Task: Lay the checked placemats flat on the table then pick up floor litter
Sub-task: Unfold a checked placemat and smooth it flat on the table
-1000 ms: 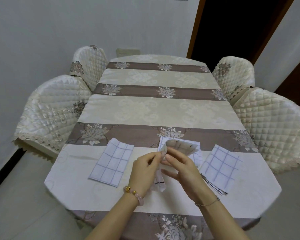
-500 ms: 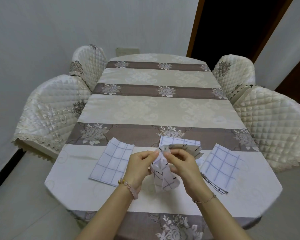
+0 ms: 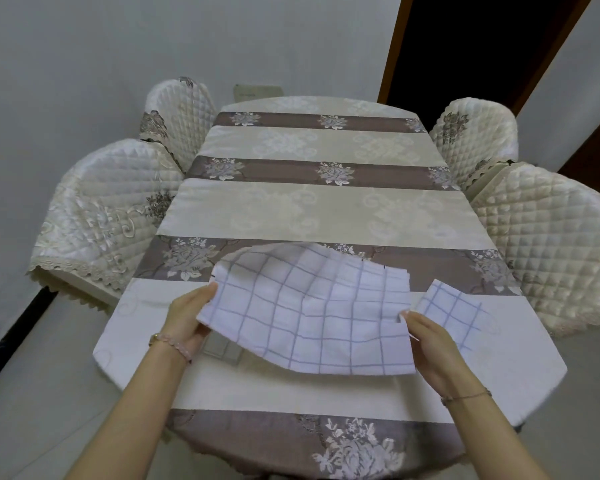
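Note:
A white placemat with a blue check (image 3: 312,310) is spread wide and held just above the near end of the table (image 3: 326,216). My left hand (image 3: 187,317) grips its left edge and my right hand (image 3: 430,344) grips its right edge. It billows upward at its far side. A folded checked placemat (image 3: 454,310) lies flat to the right, partly behind my right hand. Beneath the spread mat, a corner of another folded placemat (image 3: 222,349) peeks out in shadow on the left. No floor litter is visible.
The table carries a beige and brown floral striped cloth. Quilted cream chairs stand on both sides: two left (image 3: 108,213), two right (image 3: 551,237). A dark doorway (image 3: 471,46) opens behind the far right. Pale floor tiles (image 3: 32,393) show at both near corners.
The small folded placemat that both hands pinched has been opened out into a wide sheet. My hands have moved apart to its left and right edges, covering the left folded mat.

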Demonstrator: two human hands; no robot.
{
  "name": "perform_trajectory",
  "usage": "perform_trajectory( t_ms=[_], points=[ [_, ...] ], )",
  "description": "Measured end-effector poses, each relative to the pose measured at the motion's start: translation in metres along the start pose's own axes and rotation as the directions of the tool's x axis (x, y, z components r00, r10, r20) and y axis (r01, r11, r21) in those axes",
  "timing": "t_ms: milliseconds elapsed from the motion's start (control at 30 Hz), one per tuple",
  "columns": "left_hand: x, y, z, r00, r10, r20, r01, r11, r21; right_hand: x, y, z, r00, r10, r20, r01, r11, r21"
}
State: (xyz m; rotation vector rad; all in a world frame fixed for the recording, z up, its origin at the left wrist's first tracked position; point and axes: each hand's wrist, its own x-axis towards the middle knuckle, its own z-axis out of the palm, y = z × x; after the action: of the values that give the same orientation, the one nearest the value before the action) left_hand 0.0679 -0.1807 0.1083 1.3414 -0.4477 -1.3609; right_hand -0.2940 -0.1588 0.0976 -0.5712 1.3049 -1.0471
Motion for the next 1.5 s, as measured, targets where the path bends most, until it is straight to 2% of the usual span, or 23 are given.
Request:
perform_trajectory(
  t_ms=[167,300,367,433,500,567,600,700,767,933,1100,1200,1367,1500],
  points=[
    [0.002,-0.027,-0.025,0.991,-0.133,-0.027,0.134,0.990,0.036,0.008,0.026,-0.018,0.981,0.113,-0.160,-0.137,0.979,-0.150],
    [-0.009,-0.040,-0.020,0.987,-0.159,-0.007,0.159,0.983,0.096,0.016,0.033,-0.021,0.961,0.109,-0.254,-0.179,0.945,-0.275],
    [-0.016,-0.039,-0.010,0.994,-0.102,-0.036,0.107,0.980,0.169,0.015,0.028,-0.011,0.961,-0.007,-0.277,-0.120,0.890,-0.440],
    [-0.026,-0.035,0.004,1.000,-0.005,-0.014,0.008,0.971,0.239,0.007,0.017,0.006,0.941,-0.200,-0.272,-0.019,0.773,-0.634],
    [-0.036,-0.029,0.020,0.996,0.085,0.031,-0.090,0.953,0.289,-0.003,0.004,0.030,0.911,-0.360,-0.203,0.118,0.697,-0.708],
    [-0.046,-0.024,0.034,0.984,0.153,0.095,-0.177,0.927,0.331,-0.015,-0.006,0.060,0.908,-0.407,-0.099,0.245,0.707,-0.664],
    [-0.051,-0.022,0.041,0.973,0.187,0.133,-0.223,0.910,0.350,-0.022,-0.010,0.076,0.929,-0.369,-0.032,0.277,0.748,-0.603],
    [-0.065,-0.016,0.059,0.936,0.274,0.220,-0.340,0.865,0.370,-0.036,-0.015,0.120,0.964,-0.212,0.158,0.262,0.846,-0.464],
    [-0.072,-0.012,0.069,0.918,0.315,0.243,-0.387,0.847,0.365,-0.039,-0.016,0.139,0.962,-0.181,0.205,0.255,0.864,-0.434],
    [-0.082,-0.003,0.084,0.904,0.356,0.236,-0.415,0.864,0.284,-0.035,-0.029,0.151,0.942,-0.318,0.102,0.334,0.900,-0.281],
    [-0.069,0.015,0.065,0.911,0.412,-0.026,-0.408,0.908,0.095,-0.036,-0.053,0.115,0.926,-0.369,-0.079,0.361,0.927,-0.100],
    [-0.065,0.024,0.055,0.903,0.407,-0.137,-0.413,0.911,-0.014,-0.046,-0.059,0.085,0.913,-0.392,-0.113,0.398,0.917,0.034],
    [-0.077,0.006,0.047,0.911,0.381,-0.160,-0.385,0.923,0.006,-0.058,-0.035,0.059,0.937,-0.333,-0.105,0.336,0.942,0.013],
    [-0.088,-0.021,0.037,0.939,0.301,-0.169,-0.310,0.950,-0.030,-0.065,-0.005,0.041,0.960,-0.248,-0.128,0.245,0.969,-0.037]
  ],
)
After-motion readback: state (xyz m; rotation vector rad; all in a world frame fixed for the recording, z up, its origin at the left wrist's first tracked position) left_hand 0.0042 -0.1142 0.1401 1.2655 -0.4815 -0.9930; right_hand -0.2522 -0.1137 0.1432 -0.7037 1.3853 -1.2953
